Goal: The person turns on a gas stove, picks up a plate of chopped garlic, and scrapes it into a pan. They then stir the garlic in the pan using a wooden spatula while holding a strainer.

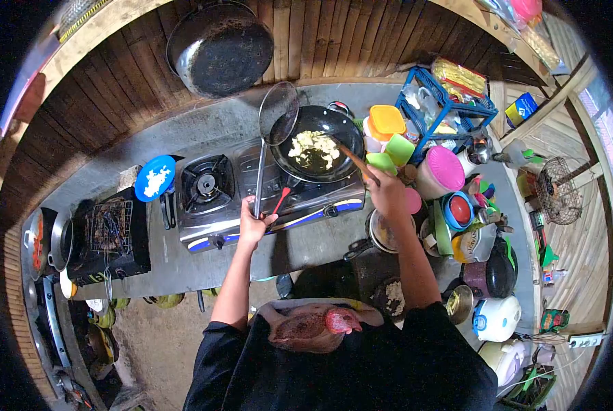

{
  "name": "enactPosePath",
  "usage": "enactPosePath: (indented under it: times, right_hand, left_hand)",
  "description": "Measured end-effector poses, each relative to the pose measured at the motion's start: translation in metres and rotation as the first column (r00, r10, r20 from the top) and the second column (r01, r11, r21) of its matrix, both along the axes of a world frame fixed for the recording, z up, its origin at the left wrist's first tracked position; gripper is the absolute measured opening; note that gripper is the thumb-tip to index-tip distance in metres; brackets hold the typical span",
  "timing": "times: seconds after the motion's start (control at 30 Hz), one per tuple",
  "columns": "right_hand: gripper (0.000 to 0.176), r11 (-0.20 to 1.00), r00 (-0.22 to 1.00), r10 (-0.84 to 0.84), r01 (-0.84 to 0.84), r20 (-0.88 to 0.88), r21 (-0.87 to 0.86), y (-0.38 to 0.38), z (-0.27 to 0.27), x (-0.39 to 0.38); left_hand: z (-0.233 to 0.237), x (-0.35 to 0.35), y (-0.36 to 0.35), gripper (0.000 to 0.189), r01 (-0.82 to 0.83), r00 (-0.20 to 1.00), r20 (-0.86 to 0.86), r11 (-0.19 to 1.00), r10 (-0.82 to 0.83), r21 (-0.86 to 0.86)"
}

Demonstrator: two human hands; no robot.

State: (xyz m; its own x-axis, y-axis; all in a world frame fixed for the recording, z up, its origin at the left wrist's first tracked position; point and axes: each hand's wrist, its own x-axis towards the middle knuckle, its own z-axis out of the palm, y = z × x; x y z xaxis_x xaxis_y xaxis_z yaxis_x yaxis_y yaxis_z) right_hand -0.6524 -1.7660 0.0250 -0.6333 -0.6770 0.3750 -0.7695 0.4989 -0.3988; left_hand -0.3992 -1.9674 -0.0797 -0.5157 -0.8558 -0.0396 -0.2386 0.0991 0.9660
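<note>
My left hand [254, 222] is closed round the long metal handle of a wire skimmer [278, 113]. The skimmer's round mesh head is raised by the left rim of a black wok [294, 164]. In my right hand [386, 194] is a wooden spatula [354, 159], its far end among pale yellowish pieces of food [313, 147] in the wok. Shiny liquid shows around the food. The wok sits on the right side of a two-burner gas stove [245, 185]. A small red brush-like utensil [283, 198] lies on the stove near my left fingers.
Left of the bare burner [208, 180] is a blue plate [155, 178] with white pieces. A grill rack [109, 226] stands farther left. Plastic tubs, including a pink-lidded container [445, 169], crowd the right side. A blue basket [447, 103] stands behind them. A large pan [221, 51] hangs on the wall.
</note>
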Motion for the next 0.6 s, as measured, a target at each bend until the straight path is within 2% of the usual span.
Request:
enactPosePath:
  times: [0.1,0.17,0.2,0.27,0.3,0.37,0.43,0.5,0.57,0.6]
  right_hand:
    - [0.028,0.997,0.997,0.034,-0.029,0.068,-0.074,0.016,0.017,-0.006]
    - [0.028,0.992,0.995,0.062,-0.070,0.078,0.104,0.025,0.028,-0.005]
    - [0.028,0.992,0.995,0.062,-0.070,0.079,0.106,0.026,0.035,0.001]
    - [0.029,0.969,0.996,0.033,-0.051,0.078,0.241,0.024,0.044,0.017]
    - [0.029,0.969,0.996,0.031,-0.049,0.079,0.242,0.020,0.034,0.017]
    - [0.029,0.982,0.987,0.140,-0.149,0.081,0.118,0.012,0.007,0.012]
    - [0.029,0.986,0.991,0.102,-0.112,0.083,0.125,0.007,0.011,0.016]
    - [0.029,0.987,0.993,0.073,-0.085,0.088,0.135,0.006,0.016,0.014]
    - [0.029,0.996,0.995,0.077,-0.080,0.067,0.038,0.016,0.024,0.006]
    - [0.029,0.986,0.994,-0.037,0.018,0.107,0.167,0.019,0.044,0.009]
  left_hand:
    - [0.001,0.000,0.000,0.065,0.009,1.000,-0.015,1.000,-0.008,0.015]
    - [0.002,0.000,0.001,0.065,0.011,0.999,-0.042,1.000,-0.009,0.026]
    - [0.003,0.000,0.002,0.066,0.013,0.998,-0.067,0.999,-0.011,0.036]
    - [0.007,0.000,0.003,0.066,0.012,0.999,-0.048,1.000,-0.011,0.021]
    - [0.007,0.001,0.003,0.066,0.012,1.000,-0.029,1.000,-0.012,0.005]
    - [0.004,0.001,0.003,0.066,0.023,0.998,-0.058,1.000,-0.022,0.010]
    - [0.003,-0.001,0.001,0.066,0.031,0.996,-0.088,0.999,-0.030,0.012]
    - [0.002,0.000,0.000,0.065,0.008,1.000,-0.019,0.999,-0.008,0.033]
    - [0.001,0.000,0.000,0.065,0.012,1.000,-0.025,0.999,-0.011,0.034]
    - [0.001,0.000,0.000,0.065,0.014,0.999,-0.034,0.999,-0.013,0.032]
